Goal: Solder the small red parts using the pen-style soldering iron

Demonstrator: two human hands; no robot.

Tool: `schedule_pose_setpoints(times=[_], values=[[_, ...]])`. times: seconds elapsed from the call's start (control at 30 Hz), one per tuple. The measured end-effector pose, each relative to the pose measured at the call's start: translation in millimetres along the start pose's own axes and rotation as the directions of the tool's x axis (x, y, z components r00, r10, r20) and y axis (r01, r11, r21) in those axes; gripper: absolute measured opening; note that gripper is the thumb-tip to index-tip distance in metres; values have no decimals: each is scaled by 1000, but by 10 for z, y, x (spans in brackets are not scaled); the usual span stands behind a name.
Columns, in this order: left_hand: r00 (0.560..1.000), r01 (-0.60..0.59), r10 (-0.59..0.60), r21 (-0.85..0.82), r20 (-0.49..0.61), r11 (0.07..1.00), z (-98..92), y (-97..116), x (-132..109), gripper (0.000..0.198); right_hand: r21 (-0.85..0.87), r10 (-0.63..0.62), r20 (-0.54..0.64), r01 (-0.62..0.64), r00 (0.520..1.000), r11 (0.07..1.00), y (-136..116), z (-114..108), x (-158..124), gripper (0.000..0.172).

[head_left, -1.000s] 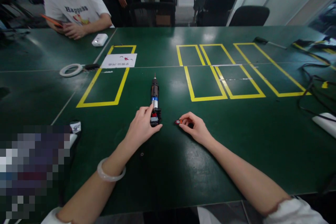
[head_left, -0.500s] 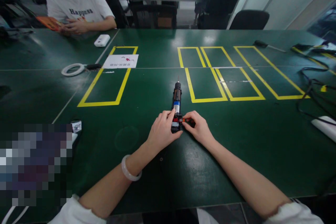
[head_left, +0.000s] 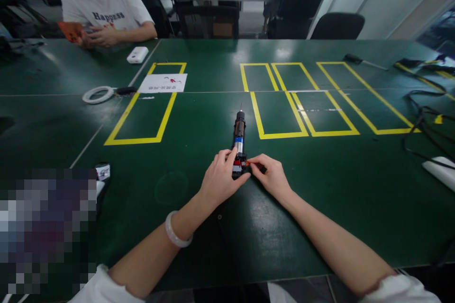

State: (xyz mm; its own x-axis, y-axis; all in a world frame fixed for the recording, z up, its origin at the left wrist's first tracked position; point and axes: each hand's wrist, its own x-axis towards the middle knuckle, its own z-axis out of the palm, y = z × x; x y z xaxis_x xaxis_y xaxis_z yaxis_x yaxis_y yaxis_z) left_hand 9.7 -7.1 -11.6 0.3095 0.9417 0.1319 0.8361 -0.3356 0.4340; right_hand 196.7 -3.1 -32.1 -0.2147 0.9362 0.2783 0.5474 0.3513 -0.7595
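Observation:
On the green table, in the head view, lies an electric screwdriver [head_left: 240, 130] with its thin bit pointing away from me. Its housing seems open, as a silver and blue motor section and small red parts show inside. My left hand [head_left: 221, 173] is closed around its near end from the left, thumb across the bottom and fingers along the side. My right hand [head_left: 272, 175] pinches a small orange-red piece [head_left: 248, 163] at the screwdriver's right side. Whether that piece is attached is hidden by the fingertips.
Yellow tape rectangles [head_left: 284, 136] mark the table. A paper label [head_left: 163, 83], a white cable coil [head_left: 98, 95] and a white box [head_left: 137, 55] lie left. A screwdriver [head_left: 366, 62] and black cables [head_left: 414, 118] lie right. Across the table sits a person in a white shirt [head_left: 110, 4].
My right fingers have shifted slightly right at the orange-red piece, and my left thumb reaches a little further right. Across the table, the person's orange item has turned.

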Motion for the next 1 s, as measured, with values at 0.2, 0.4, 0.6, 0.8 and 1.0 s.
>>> schedule_pose_setpoints(times=[0.2,0.4,0.6,0.8,1.0], values=[[997,79,-80,92,-1,993,-16,89,70,65,23,-24,1,24,1000,999,-14,-8,-1,22],[999,46,-43,185,-18,982,-63,33,74,65,104,-60,67,52,996,993,-2,3,-3,29],[999,31,-26,274,-21,961,-79,-49,47,69,146,-130,106,114,986,983,21,36,-4,33],[1000,-4,10,323,-16,946,-148,-122,28,66,175,-148,122,125,982,977,26,26,-6,30],[999,41,-36,406,-18,913,-314,-391,-40,65,196,-133,124,107,983,975,26,-8,6,25]])
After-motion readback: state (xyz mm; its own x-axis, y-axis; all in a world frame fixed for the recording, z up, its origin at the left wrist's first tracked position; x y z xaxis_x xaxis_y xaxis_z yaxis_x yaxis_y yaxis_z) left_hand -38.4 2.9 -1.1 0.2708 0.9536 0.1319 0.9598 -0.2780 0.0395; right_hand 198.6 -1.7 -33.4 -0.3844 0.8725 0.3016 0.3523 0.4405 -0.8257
